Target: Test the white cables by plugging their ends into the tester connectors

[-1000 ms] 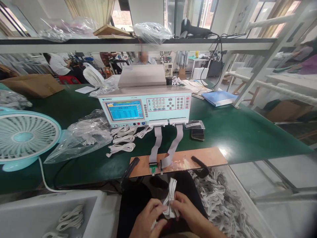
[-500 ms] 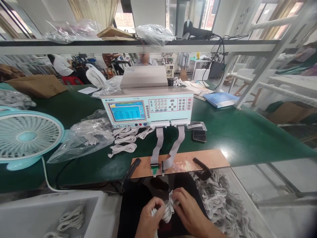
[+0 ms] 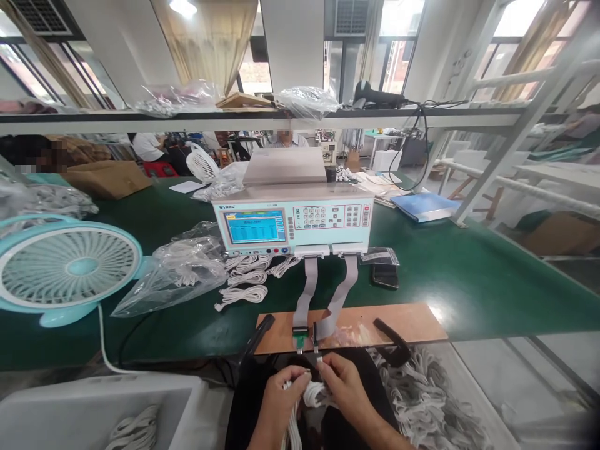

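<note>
A coiled white cable [image 3: 315,395] hangs between my two hands above my lap. My left hand [image 3: 287,390] is closed on it, with one cable end between thumb and fingertip. A white connector end is pinched in my right hand [image 3: 342,382], just below the adapters on the wooden board [image 3: 370,326]. A small green adapter board [image 3: 300,340] and a second connector [image 3: 315,334] stick out over the board's front edge. Grey ribbon cables [image 3: 307,290] join them to the tester [image 3: 295,219], whose screen [image 3: 255,226] is lit.
A turquoise fan [image 3: 82,265] and a plastic bag [image 3: 178,275] stand left. White cable coils [image 3: 244,294] lie before the tester. A white bin [image 3: 187,400] is lower left; many cables [image 3: 422,394] fill another at right. Black clamps [image 3: 394,344] grip the board.
The view has tilted up. Both hands have moved closer to the adapters, and my right hand now pinches a connector end. The tester's screen shows a different display.
</note>
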The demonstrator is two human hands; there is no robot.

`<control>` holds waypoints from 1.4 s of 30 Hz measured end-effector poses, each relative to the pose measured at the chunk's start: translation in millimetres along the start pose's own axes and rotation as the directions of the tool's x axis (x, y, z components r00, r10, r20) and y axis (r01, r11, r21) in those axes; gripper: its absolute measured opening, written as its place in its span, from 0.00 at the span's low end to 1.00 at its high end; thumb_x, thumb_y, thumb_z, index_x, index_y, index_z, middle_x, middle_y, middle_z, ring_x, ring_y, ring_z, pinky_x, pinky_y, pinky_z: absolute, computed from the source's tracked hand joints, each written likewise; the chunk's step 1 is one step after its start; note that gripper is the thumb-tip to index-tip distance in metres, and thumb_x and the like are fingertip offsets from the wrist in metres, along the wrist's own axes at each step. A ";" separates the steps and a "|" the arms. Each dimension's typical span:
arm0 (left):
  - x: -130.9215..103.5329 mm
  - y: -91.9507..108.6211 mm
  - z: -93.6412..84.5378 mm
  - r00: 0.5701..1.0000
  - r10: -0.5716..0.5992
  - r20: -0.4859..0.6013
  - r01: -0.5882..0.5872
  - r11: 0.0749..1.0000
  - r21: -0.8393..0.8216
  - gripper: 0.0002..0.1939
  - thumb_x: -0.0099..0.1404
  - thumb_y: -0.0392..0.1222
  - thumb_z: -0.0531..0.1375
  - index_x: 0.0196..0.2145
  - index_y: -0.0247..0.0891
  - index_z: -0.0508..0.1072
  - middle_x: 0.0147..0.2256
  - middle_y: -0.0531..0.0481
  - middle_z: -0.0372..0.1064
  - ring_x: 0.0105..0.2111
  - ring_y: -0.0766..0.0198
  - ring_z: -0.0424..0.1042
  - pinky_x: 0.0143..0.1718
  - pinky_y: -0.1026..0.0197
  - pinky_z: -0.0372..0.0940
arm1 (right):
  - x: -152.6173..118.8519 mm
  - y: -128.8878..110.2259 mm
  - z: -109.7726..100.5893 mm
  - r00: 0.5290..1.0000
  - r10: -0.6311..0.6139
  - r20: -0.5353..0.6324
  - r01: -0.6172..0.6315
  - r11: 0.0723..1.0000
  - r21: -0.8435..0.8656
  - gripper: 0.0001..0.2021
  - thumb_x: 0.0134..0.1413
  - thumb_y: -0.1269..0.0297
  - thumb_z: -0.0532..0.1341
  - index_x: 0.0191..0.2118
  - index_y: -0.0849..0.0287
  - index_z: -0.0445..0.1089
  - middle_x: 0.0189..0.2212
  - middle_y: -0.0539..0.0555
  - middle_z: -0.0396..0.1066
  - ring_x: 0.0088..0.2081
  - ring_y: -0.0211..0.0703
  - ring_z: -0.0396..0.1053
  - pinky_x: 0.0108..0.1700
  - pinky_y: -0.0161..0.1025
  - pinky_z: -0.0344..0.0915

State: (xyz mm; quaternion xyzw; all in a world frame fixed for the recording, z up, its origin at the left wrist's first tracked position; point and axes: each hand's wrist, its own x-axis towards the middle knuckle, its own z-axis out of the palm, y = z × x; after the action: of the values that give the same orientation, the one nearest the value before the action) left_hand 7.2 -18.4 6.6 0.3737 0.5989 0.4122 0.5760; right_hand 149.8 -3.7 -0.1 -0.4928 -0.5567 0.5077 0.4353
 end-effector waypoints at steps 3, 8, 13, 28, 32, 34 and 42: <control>4.3 -5.2 -0.8 0.990 -0.139 -0.008 0.134 0.967 -0.217 0.16 0.46 0.49 0.65 0.28 0.32 0.73 0.15 0.55 0.63 0.12 0.73 0.56 0.09 0.71 0.51 | 6.0 4.3 6.9 0.999 0.049 -0.015 -0.048 0.995 0.090 0.16 0.53 0.55 0.57 0.23 0.63 0.65 0.19 0.47 0.58 0.23 0.37 0.55 0.25 0.32 0.53; 4.1 -4.9 -3.9 0.971 -0.211 0.111 0.239 0.870 -0.431 0.14 0.47 0.43 0.66 0.30 0.32 0.72 0.20 0.52 0.67 0.15 0.71 0.62 0.10 0.72 0.54 | 9.0 0.6 10.1 0.994 0.103 -0.029 -0.094 0.969 0.231 0.16 0.46 0.54 0.62 0.23 0.64 0.68 0.19 0.48 0.61 0.23 0.36 0.56 0.26 0.31 0.54; 5.8 4.8 -13.2 0.972 -0.099 0.212 0.153 0.955 -0.256 0.11 0.54 0.45 0.60 0.25 0.33 0.69 0.16 0.56 0.62 0.13 0.74 0.58 0.12 0.73 0.52 | 10.7 -5.2 13.4 0.977 0.213 -0.020 -0.194 0.921 0.338 0.17 0.41 0.52 0.64 0.21 0.64 0.68 0.15 0.47 0.59 0.19 0.34 0.53 0.22 0.31 0.51; 14.3 -1.2 -14.3 0.980 0.168 0.104 -0.156 0.981 -0.118 0.13 0.58 0.40 0.55 0.18 0.33 0.68 0.20 0.56 0.57 0.17 0.73 0.54 0.17 0.70 0.51 | 10.0 -23.8 21.1 0.956 0.292 -0.011 -0.252 0.842 0.477 0.17 0.39 0.53 0.66 0.21 0.64 0.69 0.17 0.49 0.64 0.20 0.35 0.56 0.24 0.31 0.54; 13.2 -3.9 -7.8 0.982 0.183 0.039 -0.175 0.972 -0.159 0.13 0.57 0.40 0.56 0.18 0.33 0.68 0.20 0.56 0.57 0.18 0.73 0.54 0.18 0.71 0.52 | 10.1 -18.5 20.7 0.965 0.262 0.007 -0.233 0.845 0.481 0.16 0.41 0.54 0.66 0.22 0.64 0.69 0.17 0.49 0.65 0.21 0.36 0.57 0.26 0.31 0.55; 11.6 -6.0 -3.8 0.981 0.192 -0.008 -0.189 0.957 -0.218 0.12 0.57 0.41 0.57 0.19 0.33 0.68 0.21 0.55 0.57 0.20 0.72 0.55 0.19 0.71 0.53 | 10.3 -15.0 20.3 0.971 0.239 0.012 -0.215 0.849 0.483 0.15 0.43 0.55 0.65 0.22 0.64 0.68 0.18 0.49 0.64 0.22 0.36 0.57 0.26 0.31 0.55; 9.6 -13.7 2.4 0.979 0.191 -0.072 -0.204 0.939 -0.277 0.11 0.56 0.44 0.58 0.22 0.33 0.70 0.23 0.52 0.62 0.24 0.68 0.59 0.26 0.68 0.58 | 11.1 -10.6 19.1 0.973 0.229 0.025 -0.214 0.858 0.467 0.15 0.45 0.55 0.64 0.21 0.63 0.67 0.18 0.48 0.63 0.22 0.35 0.56 0.25 0.31 0.54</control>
State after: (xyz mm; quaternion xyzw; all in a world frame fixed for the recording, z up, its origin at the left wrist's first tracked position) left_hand 9.4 -14.6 -9.7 0.3365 0.5058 0.5576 0.5657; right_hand 128.4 4.7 8.2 -0.4423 -0.3512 0.6652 0.4884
